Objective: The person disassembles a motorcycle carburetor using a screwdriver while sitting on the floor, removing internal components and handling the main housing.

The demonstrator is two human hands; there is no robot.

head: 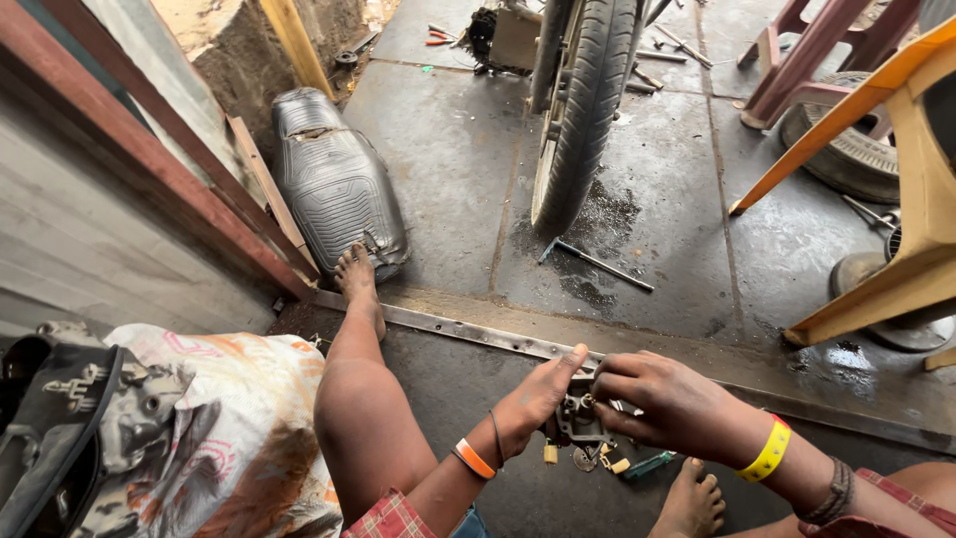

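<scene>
Carburetor [580, 418] clasped between left hand [536, 394], right hand [669, 403]

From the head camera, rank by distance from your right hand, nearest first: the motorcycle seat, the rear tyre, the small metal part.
From the right hand:
1. Small metal part, gripped between both hands.
2. Rear tyre, upright, straight ahead on the floor.
3. Motorcycle seat, far left, lying by the wall.

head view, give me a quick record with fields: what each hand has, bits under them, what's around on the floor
left hand: steadies small metal part, orange wristband
right hand: fingers grip the same part from above, yellow wristband
below hands: brass pieces, small green tool
ahead: motorcycle wheel, long tool on concrete
left: black seat
right: plastic chairs
</scene>
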